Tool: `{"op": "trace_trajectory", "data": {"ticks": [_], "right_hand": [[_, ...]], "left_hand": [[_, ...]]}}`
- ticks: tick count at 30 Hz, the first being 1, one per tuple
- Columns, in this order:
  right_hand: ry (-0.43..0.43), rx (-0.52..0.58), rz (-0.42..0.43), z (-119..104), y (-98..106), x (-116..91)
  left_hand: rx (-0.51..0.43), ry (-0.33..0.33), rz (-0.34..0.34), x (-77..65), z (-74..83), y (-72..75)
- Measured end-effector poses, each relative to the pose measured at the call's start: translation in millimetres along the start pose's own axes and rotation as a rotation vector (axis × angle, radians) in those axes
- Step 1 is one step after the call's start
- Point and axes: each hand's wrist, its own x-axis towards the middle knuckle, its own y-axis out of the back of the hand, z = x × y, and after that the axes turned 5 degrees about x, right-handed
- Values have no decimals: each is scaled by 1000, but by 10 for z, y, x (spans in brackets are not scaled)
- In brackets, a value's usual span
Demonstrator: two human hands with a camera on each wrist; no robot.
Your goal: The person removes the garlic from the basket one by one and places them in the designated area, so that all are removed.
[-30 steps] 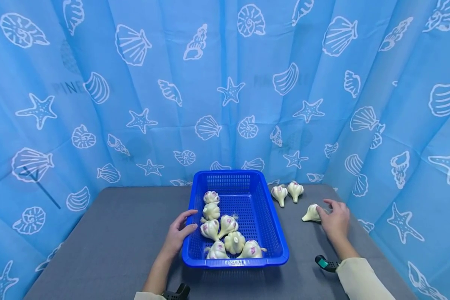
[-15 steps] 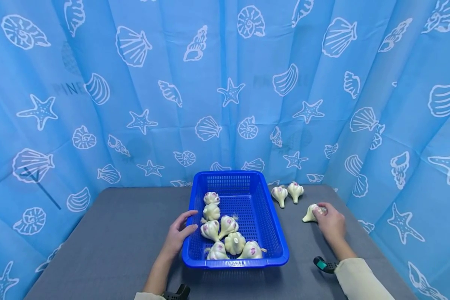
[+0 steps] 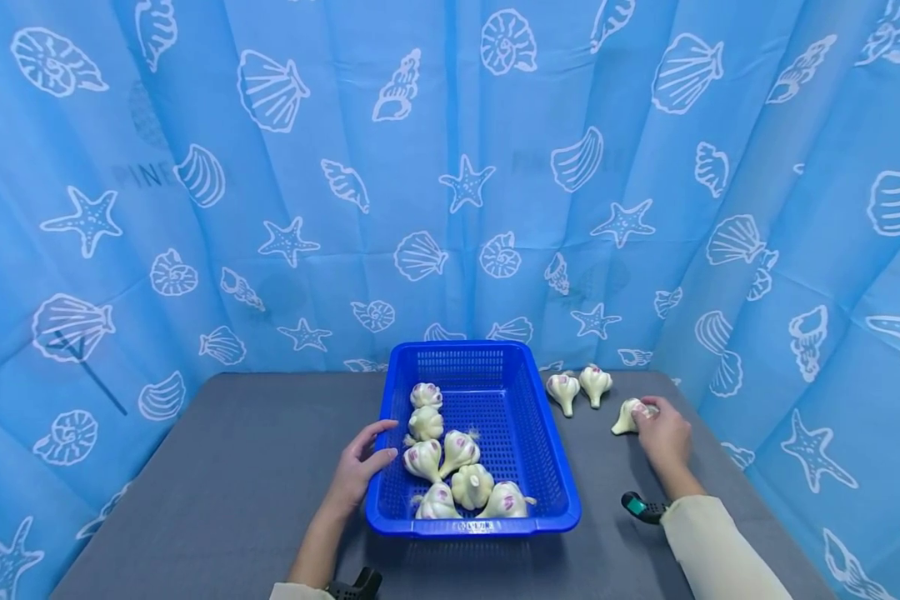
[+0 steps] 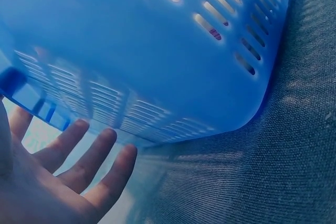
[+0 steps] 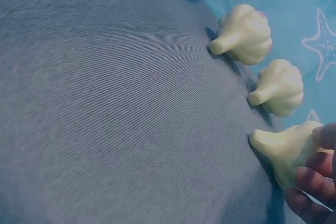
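Observation:
In the head view, my right hand (image 3: 664,435) grips a garlic bulb (image 3: 626,417) on the right side of the grey table. The right wrist view shows the fingertips (image 5: 314,182) against that bulb's rounded side, its stem pointing away from the hand. My left hand (image 3: 357,468) rests at the left rim of a blue plastic basket (image 3: 562,492), thumb and index finger touching the rim. Seen from the left wrist, its other fingers (image 4: 100,153) extend loosely below the rim. Several white garlic bulbs with purple marks (image 3: 471,487) lie along the basket's left and near sides.
Two more garlic bulbs, one (image 3: 564,390) beside the basket's far right corner and another (image 3: 596,383) just right of it, lie on the table (image 3: 270,467). A blue curtain with white shell prints (image 3: 450,208) hangs behind and along both sides.
My right thumb and fingers have closed on the garlic bulb, which has shifted slightly toward the far side. My left hand, the basket and the other bulbs have stayed in place.

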Motion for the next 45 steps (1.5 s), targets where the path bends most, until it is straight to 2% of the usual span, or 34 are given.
{"op": "trace_trajectory", "data": {"ticks": [11, 18, 24, 27, 32, 45], "right_hand": [[-33, 24, -78, 27, -2, 132], [-8, 33, -54, 0, -15, 156], [-65, 69, -61, -9, -63, 179], [-73, 83, -41, -34, -80, 178], [-54, 101, -28, -91, -110, 161], [19, 117, -121, -104, -155, 207]], "left_hand": [[6, 16, -4, 3, -12, 2], [4, -7, 0, 0, -12, 7], [-2, 16, 1, -6, -21, 8], [-6, 6, 2, -4, -19, 10], [-1, -15, 3, 5, -26, 18], [13, 12, 4, 4, -44, 20]]}}
